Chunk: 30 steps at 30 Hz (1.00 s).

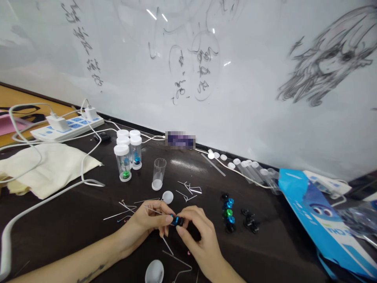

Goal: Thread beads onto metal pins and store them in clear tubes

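Near the front middle of the dark table, my left hand (153,218) pinches a small blue and black part (177,220) between thumb and fingers, along with a thin metal rod that runs past the fingers. My right hand (198,230) grips the black end of the same part from the right. Just behind the hands lies a white round cap (167,197), and an open clear tube (159,175) stands beyond it. Bent metal wires (188,190) lie to the right of the tube. Blue, green and black spools (228,212) form a row right of my hands, beside small black pieces (250,221).
Capped clear tubes (123,163) stand at the back left, near a cream cloth (50,167) and a white power strip (70,127) with cables. A blue bag (324,224) lies at right. A whiteboard (250,118) rises behind. A white dish (154,271) sits at the front.
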Available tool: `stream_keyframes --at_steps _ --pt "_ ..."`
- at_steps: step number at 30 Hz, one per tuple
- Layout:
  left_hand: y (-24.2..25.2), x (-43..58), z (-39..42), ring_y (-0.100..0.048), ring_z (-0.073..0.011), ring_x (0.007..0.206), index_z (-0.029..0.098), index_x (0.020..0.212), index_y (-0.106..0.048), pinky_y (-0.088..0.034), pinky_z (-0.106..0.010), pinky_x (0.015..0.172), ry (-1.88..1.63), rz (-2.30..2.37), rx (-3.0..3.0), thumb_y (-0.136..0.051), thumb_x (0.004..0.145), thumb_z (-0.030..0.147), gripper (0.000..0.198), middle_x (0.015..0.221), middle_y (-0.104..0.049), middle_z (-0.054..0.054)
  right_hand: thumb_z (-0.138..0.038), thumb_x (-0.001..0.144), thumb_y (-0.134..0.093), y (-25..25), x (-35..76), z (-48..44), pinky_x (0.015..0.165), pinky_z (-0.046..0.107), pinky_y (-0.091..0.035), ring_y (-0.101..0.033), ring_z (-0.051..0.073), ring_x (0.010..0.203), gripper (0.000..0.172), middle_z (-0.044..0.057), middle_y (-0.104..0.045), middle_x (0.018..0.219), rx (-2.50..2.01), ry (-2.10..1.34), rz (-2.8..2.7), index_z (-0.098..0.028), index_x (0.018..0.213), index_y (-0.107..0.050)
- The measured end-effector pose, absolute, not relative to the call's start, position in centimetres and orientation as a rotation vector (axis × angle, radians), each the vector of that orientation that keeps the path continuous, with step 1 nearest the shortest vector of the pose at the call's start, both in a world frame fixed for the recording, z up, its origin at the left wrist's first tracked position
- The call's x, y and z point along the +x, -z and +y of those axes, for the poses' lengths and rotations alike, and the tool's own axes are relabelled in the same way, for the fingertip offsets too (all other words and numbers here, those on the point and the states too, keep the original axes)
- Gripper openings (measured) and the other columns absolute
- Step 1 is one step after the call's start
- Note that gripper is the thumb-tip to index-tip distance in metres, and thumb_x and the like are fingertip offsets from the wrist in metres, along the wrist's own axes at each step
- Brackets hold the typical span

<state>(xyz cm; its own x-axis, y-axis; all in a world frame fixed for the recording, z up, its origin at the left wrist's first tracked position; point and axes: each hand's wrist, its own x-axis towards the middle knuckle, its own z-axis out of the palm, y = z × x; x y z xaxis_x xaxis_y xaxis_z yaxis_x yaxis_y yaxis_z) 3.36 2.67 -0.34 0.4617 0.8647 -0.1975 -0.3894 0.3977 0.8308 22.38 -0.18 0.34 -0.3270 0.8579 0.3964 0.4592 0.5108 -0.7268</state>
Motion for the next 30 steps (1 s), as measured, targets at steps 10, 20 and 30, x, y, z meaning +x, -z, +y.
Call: stream_keyframes --at_steps 10,20,30 --pt "0.57 3.27 2.55 -0.057 -0.0092 0.049 0.011 0.074 -0.072 -0.043 -0.017 0.047 -0.882 0.69 0.819 -0.081 0.068 0.027 0.019 0.057 -0.065 -0.002 -0.021 0.089 -0.06 -0.24 22.44 -0.23 0.078 0.034 -0.044 -0.057 0.02 0.084 0.014 0.003 -0.062 0.086 -1.073 -0.648 -1.958 -0.023 0.102 -0.062" --pt "0.09 3.35 2.54 -0.058 -0.009 0.048 0.011 0.072 -0.072 -0.043 -0.017 0.046 -0.886 0.702 0.8 -0.084 0.065 0.027 0.021 0.055 -0.065 -0.002 -0.021 0.089 -0.06 -0.26 22.47 -0.27 0.078 0.034 -0.043 -0.057 0.02 0.084 0.014 0.002 -0.061 0.084 -1.075 -0.651 -1.955 -0.024 0.102 -0.062" --pt "0.49 3.32 2.72 -0.058 -0.0091 0.049 0.01 0.074 -0.072 -0.044 -0.017 0.047 -0.876 0.687 0.808 -0.082 0.068 0.026 0.02 0.056 -0.065 -0.002 -0.022 0.089 -0.061 -0.13 22.45 -0.16 0.078 0.034 -0.043 -0.056 0.02 0.086 0.013 0.002 -0.061 0.083 -1.061 -0.652 -1.953 -0.024 0.101 -0.062"
